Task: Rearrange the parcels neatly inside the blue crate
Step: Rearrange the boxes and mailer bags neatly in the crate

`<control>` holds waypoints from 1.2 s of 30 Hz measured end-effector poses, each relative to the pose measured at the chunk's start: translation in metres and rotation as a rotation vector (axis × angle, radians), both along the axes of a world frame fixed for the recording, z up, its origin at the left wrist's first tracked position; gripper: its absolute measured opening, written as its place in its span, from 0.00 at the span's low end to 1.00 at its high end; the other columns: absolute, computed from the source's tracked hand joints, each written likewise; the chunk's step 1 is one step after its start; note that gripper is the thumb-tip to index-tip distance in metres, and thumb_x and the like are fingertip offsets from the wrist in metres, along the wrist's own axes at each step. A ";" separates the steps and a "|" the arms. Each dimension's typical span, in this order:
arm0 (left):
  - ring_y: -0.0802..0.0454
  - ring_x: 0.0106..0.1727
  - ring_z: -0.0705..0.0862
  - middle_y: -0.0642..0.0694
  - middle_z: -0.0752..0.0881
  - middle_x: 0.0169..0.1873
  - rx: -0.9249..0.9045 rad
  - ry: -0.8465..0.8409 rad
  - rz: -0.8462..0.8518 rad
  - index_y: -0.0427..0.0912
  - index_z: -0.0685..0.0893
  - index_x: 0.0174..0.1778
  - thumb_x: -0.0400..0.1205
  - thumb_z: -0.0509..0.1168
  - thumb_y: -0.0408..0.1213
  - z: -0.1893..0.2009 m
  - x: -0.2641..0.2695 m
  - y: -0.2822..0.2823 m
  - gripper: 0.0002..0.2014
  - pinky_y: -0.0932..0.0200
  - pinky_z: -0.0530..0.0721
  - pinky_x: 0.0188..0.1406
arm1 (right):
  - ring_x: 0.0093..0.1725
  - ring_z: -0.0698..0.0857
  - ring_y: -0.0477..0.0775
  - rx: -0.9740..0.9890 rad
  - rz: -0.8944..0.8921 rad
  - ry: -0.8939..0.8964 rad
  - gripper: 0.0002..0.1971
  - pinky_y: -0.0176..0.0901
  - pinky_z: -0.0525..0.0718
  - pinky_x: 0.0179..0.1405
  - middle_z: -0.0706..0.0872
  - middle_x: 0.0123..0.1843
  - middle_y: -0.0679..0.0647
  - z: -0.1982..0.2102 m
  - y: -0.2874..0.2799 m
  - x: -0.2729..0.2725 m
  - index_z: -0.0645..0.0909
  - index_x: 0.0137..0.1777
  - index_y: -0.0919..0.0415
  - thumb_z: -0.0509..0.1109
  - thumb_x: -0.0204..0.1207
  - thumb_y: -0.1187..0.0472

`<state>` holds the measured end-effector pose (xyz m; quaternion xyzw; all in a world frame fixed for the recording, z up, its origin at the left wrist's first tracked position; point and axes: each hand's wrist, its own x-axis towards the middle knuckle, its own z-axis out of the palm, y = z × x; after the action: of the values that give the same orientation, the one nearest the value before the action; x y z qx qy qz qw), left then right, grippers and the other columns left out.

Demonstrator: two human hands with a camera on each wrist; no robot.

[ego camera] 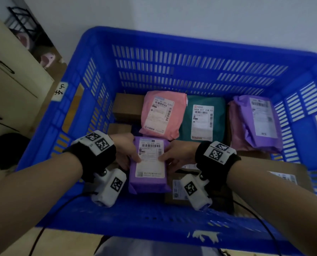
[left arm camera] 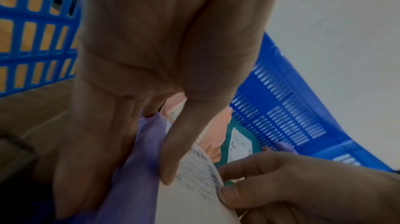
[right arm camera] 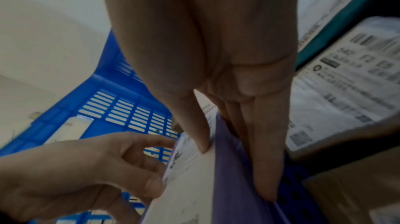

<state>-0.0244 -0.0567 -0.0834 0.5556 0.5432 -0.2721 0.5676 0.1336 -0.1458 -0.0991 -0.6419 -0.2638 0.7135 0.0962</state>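
Observation:
Inside the blue crate [ego camera: 191, 36] both my hands hold one small purple parcel [ego camera: 148, 183] with a white label, near the front middle. My left hand [ego camera: 125, 151] pinches its left edge, thumb on the label [left arm camera: 173, 156] and fingers under the purple wrap [left arm camera: 138, 150]. My right hand [ego camera: 176, 154] pinches the right edge the same way, thumb on top [right arm camera: 194, 125], fingers below the purple parcel [right arm camera: 233, 176]. Along the back lie a pink parcel [ego camera: 161, 115], a teal parcel [ego camera: 203, 119] and a larger purple parcel [ego camera: 255, 122].
Brown cardboard boxes sit at the back left [ego camera: 128, 106] and under my right wrist [ego camera: 180, 191], another at the right [ego camera: 283, 174]. A cream cabinet [ego camera: 9, 71] stands left of the crate. The crate's front rim [ego camera: 154, 224] is close to my forearms.

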 end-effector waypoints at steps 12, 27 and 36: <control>0.36 0.54 0.77 0.36 0.77 0.60 -0.030 0.013 0.177 0.46 0.70 0.63 0.79 0.56 0.21 -0.041 0.006 -0.009 0.20 0.29 0.81 0.58 | 0.44 0.87 0.55 0.063 0.114 -0.308 0.16 0.43 0.90 0.42 0.88 0.57 0.67 -0.052 0.001 -0.007 0.82 0.60 0.74 0.73 0.74 0.66; 0.43 0.50 0.81 0.37 0.81 0.54 0.060 -0.033 0.142 0.40 0.77 0.60 0.82 0.59 0.28 -0.038 0.006 -0.001 0.11 0.50 0.83 0.47 | 0.49 0.90 0.61 0.238 0.371 -0.677 0.13 0.55 0.90 0.48 0.89 0.53 0.61 -0.049 0.010 -0.009 0.84 0.56 0.66 0.72 0.74 0.60; 0.45 0.67 0.80 0.41 0.81 0.67 0.573 0.082 -0.417 0.39 0.79 0.71 0.82 0.60 0.28 0.037 -0.018 0.022 0.20 0.62 0.77 0.50 | 0.59 0.85 0.56 0.567 0.566 -0.402 0.26 0.43 0.81 0.54 0.84 0.63 0.57 -0.017 0.021 -0.032 0.75 0.68 0.61 0.77 0.72 0.57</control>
<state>-0.0420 -0.0346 -0.0461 0.7797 0.4947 -0.2406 0.2989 0.1018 -0.1253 -0.1160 -0.6186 -0.6276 0.4725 0.0162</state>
